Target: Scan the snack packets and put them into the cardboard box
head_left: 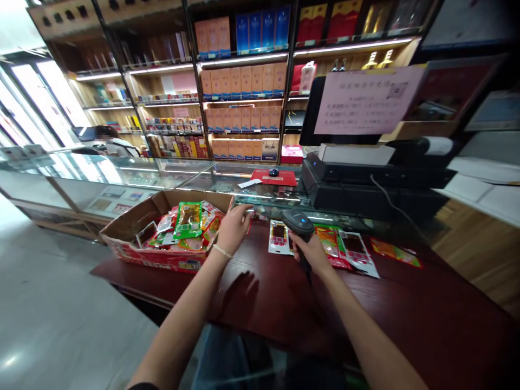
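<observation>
My right hand (pixel 311 250) is wrapped round the handle of a black barcode scanner (pixel 298 223), which shows a small blue light on its head. Beneath and beside the scanner, several snack packets (pixel 359 250) lie on the dark red counter, white ones with dark windows and red-and-green ones. My left hand (pixel 234 227) hovers at the right edge of an open cardboard box (pixel 162 259), fingers partly stretched to the right and apart, with nothing plainly in them. Loose packets fill the box, a green-edged packet (pixel 189 219) on top.
Behind the counter (pixel 280 309) runs a glass display case (pixel 170 172). A black till (pixel 365 179) and a monitor with a pink paper sign (pixel 363 103) stand at the right. A mouse (pixel 273 172) rests on a red mat. A person (pixel 114 142) sits far left, before stocked shelves.
</observation>
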`<state>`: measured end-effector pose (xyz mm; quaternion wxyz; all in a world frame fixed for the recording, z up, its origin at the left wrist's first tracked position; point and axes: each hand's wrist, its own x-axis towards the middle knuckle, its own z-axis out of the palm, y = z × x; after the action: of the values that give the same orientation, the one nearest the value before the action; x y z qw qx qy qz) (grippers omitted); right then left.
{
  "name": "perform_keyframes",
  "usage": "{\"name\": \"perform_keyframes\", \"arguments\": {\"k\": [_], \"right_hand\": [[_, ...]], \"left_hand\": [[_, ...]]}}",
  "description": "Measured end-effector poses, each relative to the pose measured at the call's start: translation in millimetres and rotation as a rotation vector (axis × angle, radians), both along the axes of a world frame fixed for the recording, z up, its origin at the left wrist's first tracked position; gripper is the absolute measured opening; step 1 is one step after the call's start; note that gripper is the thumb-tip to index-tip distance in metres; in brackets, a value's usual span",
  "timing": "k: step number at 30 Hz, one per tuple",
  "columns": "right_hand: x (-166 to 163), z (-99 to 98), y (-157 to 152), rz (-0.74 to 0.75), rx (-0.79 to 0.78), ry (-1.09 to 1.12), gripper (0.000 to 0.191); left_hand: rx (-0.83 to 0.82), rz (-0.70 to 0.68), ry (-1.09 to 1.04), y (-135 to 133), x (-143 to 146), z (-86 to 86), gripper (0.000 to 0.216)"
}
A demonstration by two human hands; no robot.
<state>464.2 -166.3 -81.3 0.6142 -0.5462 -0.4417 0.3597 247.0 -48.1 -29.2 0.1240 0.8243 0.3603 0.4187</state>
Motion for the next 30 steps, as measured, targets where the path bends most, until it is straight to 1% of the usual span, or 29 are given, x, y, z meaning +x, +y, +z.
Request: {"name": "perform_keyframes", "arguments": {"k": [2, 4, 5, 7, 9, 12, 14, 18, 21, 25, 30], "right_hand": [[7.1, -1.9, -1.7, -0.019, -0.016, 0.009, 0.038], [14.0, -4.8, -4.0, -0.031, -0.033, 0.010, 0.039], [17.1, -6.6, -5.2, -0.034, -0.037, 0.012, 0.039], [21.6, -10.9, -7.2, -0.042, -0.034, 0.034, 0.039], [23.8, -15.0, -8.3, -0.056, -0.043, 0.088, 0.038], [24.2, -19.2, -8.3, -0.067, -0.050, 0.176, 0.038], [24.0, -20.3, -8.1, -0.069, -0.046, 0.207, 0.040], [25.2, -18.8, -8.8, -0.076, -0.038, 0.185, 0.041], [26.0, -16.1, -9.3, -0.087, -0.049, 0.162, 0.040], [25.7, -13.6, -8.7, -0.090, -0.058, 0.155, 0.039], [24.1, -13.3, -9.8, -0.089, -0.047, 0.155, 0.039]], "left_hand": [[-0.142, -0.036, -0.108, 13.1, 30.9, -33.0, 0.024], [-0.316, -0.010, -0.203, 32.0, 54.0, -67.1, 0.026], [-0.372, 0.025, -0.243, 42.5, 62.5, -82.3, 0.029], [-0.412, 0.095, -0.274, 63.9, 74.5, -106.1, 0.034], [-0.382, 0.182, -0.241, 83.9, 81.7, -120.4, 0.037], [-0.322, 0.315, -0.136, 108.4, 88.7, -129.3, 0.037], [-0.295, 0.367, -0.066, 120.0, 92.6, -132.2, 0.037], [-0.265, 0.410, 0.050, 134.1, 98.9, -138.6, 0.034], [-0.271, 0.431, 0.105, 140.9, 101.8, -143.2, 0.023], [-0.247, 0.395, 0.110, 145.6, 104.3, -146.8, 0.008], [-0.189, 0.262, -0.023, 137.8, 106.9, -147.1, 0.006]]}}
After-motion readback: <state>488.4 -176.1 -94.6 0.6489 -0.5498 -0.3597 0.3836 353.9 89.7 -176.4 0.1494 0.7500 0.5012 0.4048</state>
